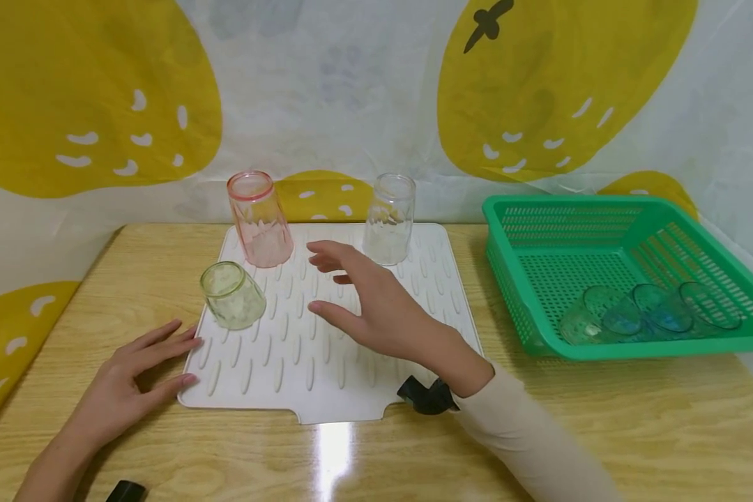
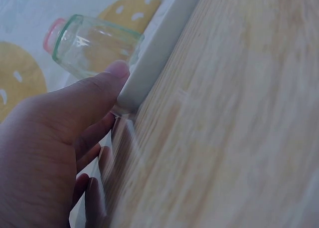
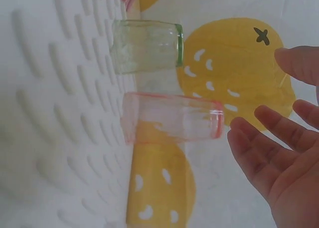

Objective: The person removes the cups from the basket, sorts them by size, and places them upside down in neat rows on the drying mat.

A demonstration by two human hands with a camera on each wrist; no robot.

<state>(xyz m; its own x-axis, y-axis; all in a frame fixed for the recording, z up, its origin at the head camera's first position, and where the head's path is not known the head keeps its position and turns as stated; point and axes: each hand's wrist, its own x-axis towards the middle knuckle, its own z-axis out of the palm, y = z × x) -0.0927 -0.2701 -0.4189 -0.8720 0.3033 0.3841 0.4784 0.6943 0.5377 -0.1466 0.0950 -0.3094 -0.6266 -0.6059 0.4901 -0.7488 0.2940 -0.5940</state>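
Note:
On a white ridged drying mat [image 1: 295, 376] stand a tall pink glass [image 1: 261, 230], a short green glass [image 1: 233, 296] and a tall clear glass [image 1: 390, 223]. The right hand [image 1: 376, 300] hovers over the mat between the pink and clear glasses, fingers apart from the thumb, holding nothing. In the right wrist view its fingers [image 3: 269, 158] show beyond the pink glass, with a gap between. The left hand [image 1: 122, 383] rests at the mat's left edge with its fingertips touching it. In the left wrist view, the thumb [image 2: 99, 91] lies against the mat's rim, near the green glass.
A green perforated basket [image 1: 521, 307] sits right of the mat, with several glasses [image 1: 649, 310] lying in its front part, some bluish. Behind the wooden table [image 1: 226, 460] hangs a white cloth with yellow fruit prints [image 1: 326, 63]. Black straps [image 1: 428, 395] show near the wrists.

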